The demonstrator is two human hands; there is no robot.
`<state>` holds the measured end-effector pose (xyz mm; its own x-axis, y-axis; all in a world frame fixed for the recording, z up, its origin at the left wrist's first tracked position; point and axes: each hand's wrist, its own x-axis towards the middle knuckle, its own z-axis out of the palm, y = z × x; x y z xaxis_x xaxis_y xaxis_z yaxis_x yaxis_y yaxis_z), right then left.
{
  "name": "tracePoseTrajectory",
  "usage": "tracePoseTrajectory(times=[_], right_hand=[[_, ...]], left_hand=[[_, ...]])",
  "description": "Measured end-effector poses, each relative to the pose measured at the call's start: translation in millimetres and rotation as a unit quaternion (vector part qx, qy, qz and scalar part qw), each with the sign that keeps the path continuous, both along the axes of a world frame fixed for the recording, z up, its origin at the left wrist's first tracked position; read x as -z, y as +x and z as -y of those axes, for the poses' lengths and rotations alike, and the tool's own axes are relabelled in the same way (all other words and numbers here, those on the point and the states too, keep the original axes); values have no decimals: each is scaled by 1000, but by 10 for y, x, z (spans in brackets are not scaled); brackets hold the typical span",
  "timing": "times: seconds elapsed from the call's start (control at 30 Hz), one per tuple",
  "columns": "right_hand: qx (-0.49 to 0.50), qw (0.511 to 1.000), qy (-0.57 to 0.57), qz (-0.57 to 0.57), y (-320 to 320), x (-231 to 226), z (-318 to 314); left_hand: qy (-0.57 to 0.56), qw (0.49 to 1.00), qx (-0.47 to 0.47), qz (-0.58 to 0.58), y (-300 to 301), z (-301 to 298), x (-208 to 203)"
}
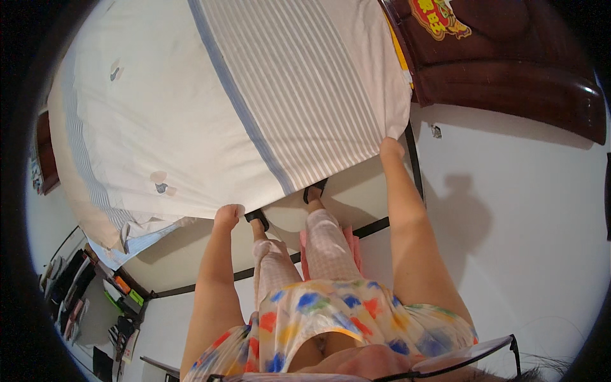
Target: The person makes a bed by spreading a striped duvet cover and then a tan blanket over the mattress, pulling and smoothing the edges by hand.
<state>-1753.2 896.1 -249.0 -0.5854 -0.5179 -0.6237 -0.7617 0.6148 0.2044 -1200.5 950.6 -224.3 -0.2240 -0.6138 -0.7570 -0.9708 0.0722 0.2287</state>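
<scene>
A large bed sheet (184, 108), cream with grey stripes and a blue band, is spread over the bed in front of me. My left hand (228, 216) is closed on its near edge, left of the middle. Farther right, my right hand (391, 148) grips the sheet's edge close to the bed's corner by the headboard. Between the two hands the edge is drawn fairly straight. The fingers of both hands are partly hidden by the cloth and the backs of the hands.
A dark glossy wooden headboard (503, 83) with a red and yellow sticker rises at the right. Light blue bedding (130, 251) hangs at the left corner. Shoes (67, 293) fill a rack at the lower left. My slippers (257, 219) stand beside the bed; a pink cloth item (358, 251) is behind my legs.
</scene>
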Motion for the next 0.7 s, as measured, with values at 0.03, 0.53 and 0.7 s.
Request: tracePoseTrajectory(times=[0.03, 0.53, 0.7], right_hand=[[22, 998, 54, 37, 99, -94, 141], [-280, 909, -96, 294, 3138, -672, 643], [-406, 848, -109, 323, 4647, -557, 511]], left_hand=[[55, 998, -12, 17, 85, -3, -11], [-277, 945, -176, -16, 603, 130, -417], [-239, 947, -206, 51, 1622, -118, -274]])
